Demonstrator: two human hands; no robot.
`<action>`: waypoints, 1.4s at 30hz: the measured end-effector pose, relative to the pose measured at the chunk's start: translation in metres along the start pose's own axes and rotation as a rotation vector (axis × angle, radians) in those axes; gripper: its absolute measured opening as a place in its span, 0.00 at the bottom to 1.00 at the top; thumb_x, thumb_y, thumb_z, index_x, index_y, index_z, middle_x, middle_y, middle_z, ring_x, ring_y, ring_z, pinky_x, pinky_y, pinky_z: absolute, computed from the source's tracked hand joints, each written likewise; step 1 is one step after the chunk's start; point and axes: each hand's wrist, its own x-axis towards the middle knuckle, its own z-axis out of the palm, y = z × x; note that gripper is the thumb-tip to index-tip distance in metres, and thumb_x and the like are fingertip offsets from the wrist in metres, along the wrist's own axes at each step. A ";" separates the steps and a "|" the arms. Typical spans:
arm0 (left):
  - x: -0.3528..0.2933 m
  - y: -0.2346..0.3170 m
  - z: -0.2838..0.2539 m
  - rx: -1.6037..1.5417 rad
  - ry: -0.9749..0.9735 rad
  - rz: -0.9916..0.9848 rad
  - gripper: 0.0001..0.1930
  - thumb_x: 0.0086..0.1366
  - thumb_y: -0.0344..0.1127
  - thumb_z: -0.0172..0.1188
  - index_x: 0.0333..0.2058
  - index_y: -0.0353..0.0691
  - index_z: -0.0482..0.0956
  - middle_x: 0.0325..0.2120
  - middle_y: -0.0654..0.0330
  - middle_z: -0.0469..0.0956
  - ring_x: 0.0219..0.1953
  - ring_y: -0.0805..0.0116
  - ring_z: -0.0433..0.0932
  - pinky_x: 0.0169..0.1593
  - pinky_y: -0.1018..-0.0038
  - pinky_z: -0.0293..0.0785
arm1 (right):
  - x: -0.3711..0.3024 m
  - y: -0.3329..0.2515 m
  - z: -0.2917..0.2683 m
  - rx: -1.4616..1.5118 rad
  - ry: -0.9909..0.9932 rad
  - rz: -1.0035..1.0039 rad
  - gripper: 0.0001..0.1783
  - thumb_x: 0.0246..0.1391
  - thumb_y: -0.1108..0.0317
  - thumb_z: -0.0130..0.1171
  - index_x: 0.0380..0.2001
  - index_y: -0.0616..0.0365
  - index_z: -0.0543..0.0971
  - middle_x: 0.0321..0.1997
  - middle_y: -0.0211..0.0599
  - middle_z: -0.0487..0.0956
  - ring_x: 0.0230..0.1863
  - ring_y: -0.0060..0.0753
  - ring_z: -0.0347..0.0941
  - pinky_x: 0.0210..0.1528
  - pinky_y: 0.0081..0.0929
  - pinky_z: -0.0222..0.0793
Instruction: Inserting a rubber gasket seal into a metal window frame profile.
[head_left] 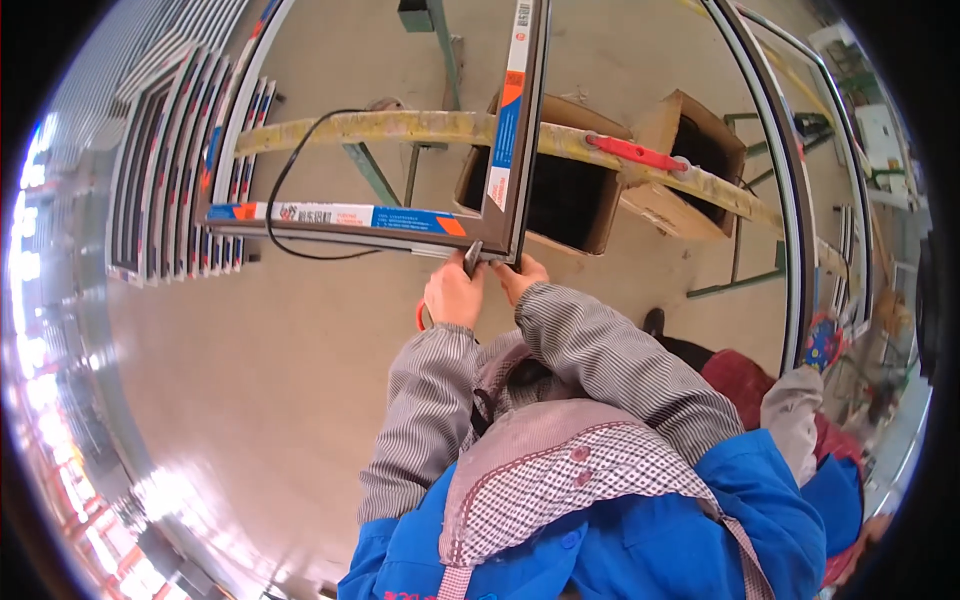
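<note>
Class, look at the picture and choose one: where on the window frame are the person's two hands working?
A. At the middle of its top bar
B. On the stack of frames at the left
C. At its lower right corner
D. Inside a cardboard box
C. The left hand and right hand meet at the lower right corner of the window frame, with a small dark tool held against that corner.

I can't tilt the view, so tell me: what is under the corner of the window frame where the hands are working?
Under the window frame corner: the left hand holding a dark tool, the right hand beside it, bare floor below. The tool's tip and the corner's underside are hidden.
</note>
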 end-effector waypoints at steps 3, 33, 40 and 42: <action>0.002 -0.008 -0.014 0.027 -0.112 0.084 0.14 0.52 0.41 0.56 0.34 0.39 0.72 0.26 0.47 0.75 0.32 0.46 0.73 0.35 0.59 0.68 | 0.008 0.011 0.007 0.035 0.135 -0.018 0.18 0.40 0.57 0.61 0.30 0.61 0.76 0.20 0.35 0.75 0.24 0.26 0.71 0.30 0.25 0.66; 0.084 -0.134 -0.143 0.158 -0.412 0.626 0.11 0.54 0.40 0.54 0.33 0.43 0.77 0.30 0.55 0.76 0.33 0.56 0.74 0.36 0.69 0.69 | -0.126 0.030 0.138 -0.192 -0.006 -0.006 0.31 0.47 0.41 0.49 0.36 0.63 0.68 0.30 0.54 0.72 0.36 0.48 0.70 0.39 0.33 0.64; 0.085 -0.136 -0.139 0.206 -0.333 0.676 0.10 0.55 0.40 0.53 0.32 0.44 0.77 0.30 0.56 0.76 0.34 0.56 0.74 0.36 0.67 0.69 | -0.106 0.021 0.158 -0.139 0.054 -0.027 0.29 0.51 0.43 0.45 0.32 0.65 0.71 0.22 0.50 0.72 0.28 0.44 0.71 0.32 0.33 0.64; 0.087 -0.138 -0.137 0.199 -0.316 0.687 0.10 0.55 0.40 0.53 0.32 0.44 0.77 0.30 0.56 0.76 0.34 0.56 0.74 0.36 0.67 0.69 | -0.110 0.012 0.157 -0.196 0.081 -0.053 0.29 0.51 0.43 0.46 0.31 0.65 0.71 0.21 0.50 0.72 0.26 0.42 0.71 0.31 0.32 0.64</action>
